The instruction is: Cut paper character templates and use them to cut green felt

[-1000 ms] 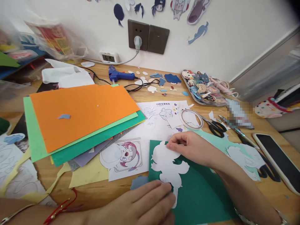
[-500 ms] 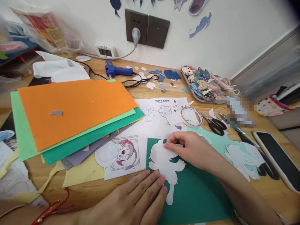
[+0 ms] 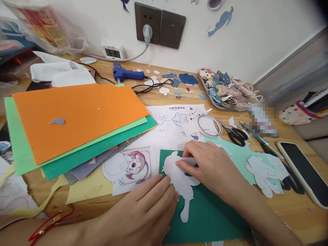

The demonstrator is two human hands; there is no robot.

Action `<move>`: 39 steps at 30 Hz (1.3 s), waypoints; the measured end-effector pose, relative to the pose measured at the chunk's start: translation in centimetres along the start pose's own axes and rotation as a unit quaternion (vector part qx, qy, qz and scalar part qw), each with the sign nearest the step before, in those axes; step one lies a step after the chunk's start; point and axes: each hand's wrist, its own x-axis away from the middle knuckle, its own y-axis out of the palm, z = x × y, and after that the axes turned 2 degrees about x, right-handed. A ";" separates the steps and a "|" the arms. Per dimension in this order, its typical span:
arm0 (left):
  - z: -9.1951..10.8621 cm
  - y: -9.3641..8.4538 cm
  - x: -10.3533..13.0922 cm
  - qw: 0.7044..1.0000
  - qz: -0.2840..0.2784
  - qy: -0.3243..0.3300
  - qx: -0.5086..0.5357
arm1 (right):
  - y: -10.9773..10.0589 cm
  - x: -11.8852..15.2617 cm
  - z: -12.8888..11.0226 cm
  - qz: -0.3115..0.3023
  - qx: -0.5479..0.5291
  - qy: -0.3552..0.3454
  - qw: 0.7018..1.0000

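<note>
A white paper cutout of a figure [image 3: 180, 179] lies on a dark green sheet [image 3: 210, 215]. My right hand [image 3: 205, 164] pinches the cutout's upper right part between thumb and finger, and the paper there is raised a little. From the lower left, my left hand [image 3: 151, 201] rests against the cutout's left edge with its fingers together and its tips on the paper. What lies beneath that palm is hidden. Just left of the green sheet is a printed drawing with a pink-haired character [image 3: 138, 165], partly covered by a round white cutout [image 3: 115, 167].
Stacked coloured sheets, orange on top [image 3: 82, 119], fill the left. Behind are a blue glue gun [image 3: 130, 74] and small scraps. Tape [image 3: 209, 125], black-handled scissors [image 3: 237, 136], a tray of figures [image 3: 222, 90] and a phone [image 3: 303, 174] are on the right.
My right hand has moved slightly left and down over the cutout, whose upper right part now looks lifted. My left fingers have drawn closer together. The view has shifted slightly.
</note>
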 end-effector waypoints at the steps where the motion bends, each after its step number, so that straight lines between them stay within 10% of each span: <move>1: 0.0 0.1 0.0 1.000 0.007 0.004 -0.007 | 0.1 0.1 0.0 0.009 0.005 -0.005 1.000; 12: 0.0 -0.6 -0.1 0.999 0.007 0.020 -0.026 | 1.8 -1.7 -0.3 0.051 -0.070 0.072 0.994; 22: -0.8 -1.3 -0.2 0.997 -0.070 0.013 0.022 | 0.3 -0.7 1.3 -0.044 -0.072 -0.112 0.990; 31: -0.8 -1.7 -1.5 0.978 -0.190 0.043 0.075 | -1.2 0.2 3.8 -0.126 -0.063 -0.054 0.989; 39: -1.5 -2.3 -1.5 0.975 -0.175 -0.023 0.138 | -1.2 0.4 3.4 -0.136 -0.066 -0.046 0.987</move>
